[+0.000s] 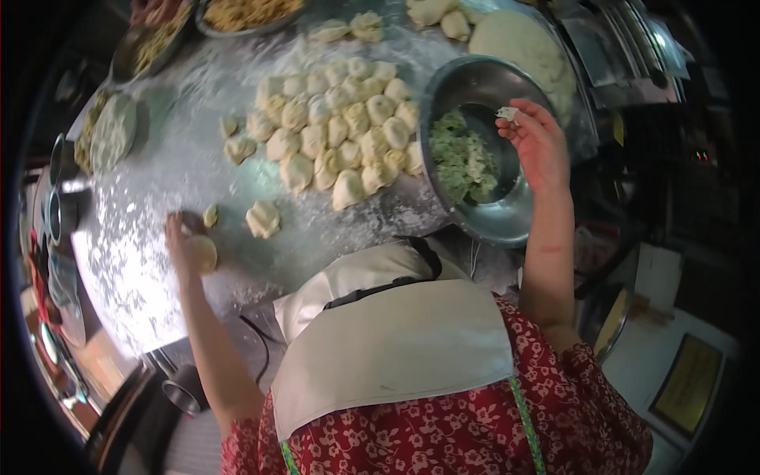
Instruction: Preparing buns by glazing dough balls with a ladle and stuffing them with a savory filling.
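Observation:
My right hand (pixel 539 139) is raised over the right side of a steel mixing bowl (pixel 496 222), with a small whitish lump of food (pixel 506 114) pinched at its fingertips. Inside the bowl lies chopped green filling (pixel 454 157) with a paler mass along its right side. On the floured metal table, my left hand (pixel 180 243) rests against a round, flat piece of dough (pixel 205 255); the grip of its fingers is blurred and partly hidden. Close by are a tiny dough bit (pixel 210 216) and a larger loose dough piece (pixel 263 218).
Many dough pieces (pixel 338 127) sit clustered left of the bowl. Behind it lies a big dough mass (pixel 516 47). Bowls of orange-brown filling (pixel 252 13) and yellowish filling (pixel 155 50) stand at the far left. A pale round dough sheet (pixel 114 132) lies at the left edge.

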`<state>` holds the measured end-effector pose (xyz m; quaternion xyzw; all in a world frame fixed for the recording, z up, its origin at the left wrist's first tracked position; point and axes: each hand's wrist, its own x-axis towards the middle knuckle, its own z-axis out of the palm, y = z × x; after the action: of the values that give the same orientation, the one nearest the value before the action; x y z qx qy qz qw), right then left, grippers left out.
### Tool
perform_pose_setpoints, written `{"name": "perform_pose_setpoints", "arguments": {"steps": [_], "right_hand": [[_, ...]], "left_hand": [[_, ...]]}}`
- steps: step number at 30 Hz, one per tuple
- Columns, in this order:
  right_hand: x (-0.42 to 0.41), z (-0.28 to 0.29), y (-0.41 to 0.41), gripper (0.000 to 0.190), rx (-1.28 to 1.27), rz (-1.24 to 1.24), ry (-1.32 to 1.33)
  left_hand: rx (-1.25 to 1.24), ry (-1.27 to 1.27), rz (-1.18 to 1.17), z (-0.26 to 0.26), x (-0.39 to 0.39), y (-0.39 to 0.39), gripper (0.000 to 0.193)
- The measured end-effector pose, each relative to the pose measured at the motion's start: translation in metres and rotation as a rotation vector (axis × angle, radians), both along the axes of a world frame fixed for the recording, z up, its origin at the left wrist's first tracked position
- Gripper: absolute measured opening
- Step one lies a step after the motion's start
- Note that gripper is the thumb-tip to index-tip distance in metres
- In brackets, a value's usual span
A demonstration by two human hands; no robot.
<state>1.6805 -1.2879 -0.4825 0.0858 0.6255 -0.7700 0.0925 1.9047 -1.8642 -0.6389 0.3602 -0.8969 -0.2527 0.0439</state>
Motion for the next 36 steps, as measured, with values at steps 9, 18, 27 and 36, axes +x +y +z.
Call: {"name": "perform_pose_setpoints", "arguments": {"steps": [9,18,27,36], "right_hand": [[-0.042,-0.088,0.023,0.028,0.506,0.129,-0.108],[-0.063,-0.102,0.022,0.033,1.081,0.479,0.273],[0.001,-0.002,-0.006,0.020,0.117,0.298,-0.097],[0.014,0.016,-0.063,0.022,0.651,0.455,0.320]], "left_hand": [[0.421,-0.236,0.106,0.046,0.024,0.022,0.050],[1.299,0.592,0.221,0.118,-0.018,0.144,0.045],[1.965,0.230,0.093,0.154,-0.135,0.320,0.036],[1.803,0.132,-0.078,0.152,-0.172,0.368,0.025]]}}
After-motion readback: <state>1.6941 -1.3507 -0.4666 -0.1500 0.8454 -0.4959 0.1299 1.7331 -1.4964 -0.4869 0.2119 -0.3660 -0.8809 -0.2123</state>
